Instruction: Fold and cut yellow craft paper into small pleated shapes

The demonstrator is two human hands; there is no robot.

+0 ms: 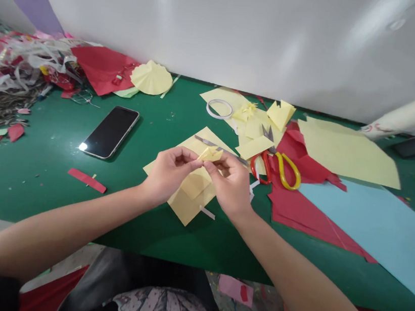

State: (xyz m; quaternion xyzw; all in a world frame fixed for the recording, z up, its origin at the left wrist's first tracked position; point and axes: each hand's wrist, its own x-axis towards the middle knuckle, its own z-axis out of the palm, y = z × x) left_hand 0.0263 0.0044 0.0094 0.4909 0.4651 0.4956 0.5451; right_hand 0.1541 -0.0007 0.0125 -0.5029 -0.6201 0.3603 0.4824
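Note:
Between my two hands is a small piece of folded yellow paper [211,153], pinched at its near edge. My left hand [172,174] grips its left side with thumb and fingers closed. On the other side, my right hand [230,181] pinches it the same way. Under both hands lie square sheets of yellow paper [186,213], turned cornerwise on the green table [136,233]. A slim metal craft knife [204,140] rests on these sheets, partly hidden behind my hands. Scissors [282,170] with one red and one yellow handle lie just right of my right hand.
A phone [110,131] lies to the left. White tape roll [219,109] and yellow paper pieces [259,124] sit behind my hands. Red paper [307,214], blue paper [374,223] and a large yellow sheet [349,151] cover the right. Tangled cords and scraps [14,79] pile up far left.

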